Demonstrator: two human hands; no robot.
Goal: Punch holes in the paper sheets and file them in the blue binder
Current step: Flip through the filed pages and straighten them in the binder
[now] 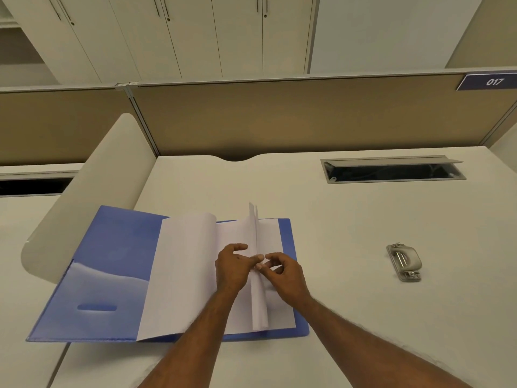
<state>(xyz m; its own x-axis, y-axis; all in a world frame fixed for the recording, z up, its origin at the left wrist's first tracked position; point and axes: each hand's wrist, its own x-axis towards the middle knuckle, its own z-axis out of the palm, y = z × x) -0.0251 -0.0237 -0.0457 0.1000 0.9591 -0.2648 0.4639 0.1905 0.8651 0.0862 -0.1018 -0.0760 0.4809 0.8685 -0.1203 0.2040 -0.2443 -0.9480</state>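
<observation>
The blue binder (109, 264) lies open on the white desk, its cover spread to the left. White paper sheets (181, 275) lie across its middle, one curled over to the left. A few sheets (256, 236) stand upright near the spine. My left hand (232, 268) and my right hand (285, 273) meet at these upright sheets, fingertips pinching their lower part from both sides. The metal hole punch (404, 261) rests on the desk to the right, apart from both hands.
The white desk (349, 219) has an open cable slot (391, 170) at the back right. A tan partition (279, 121) stands behind it, and a rounded white divider (92, 197) rises at the left, next to the binder cover.
</observation>
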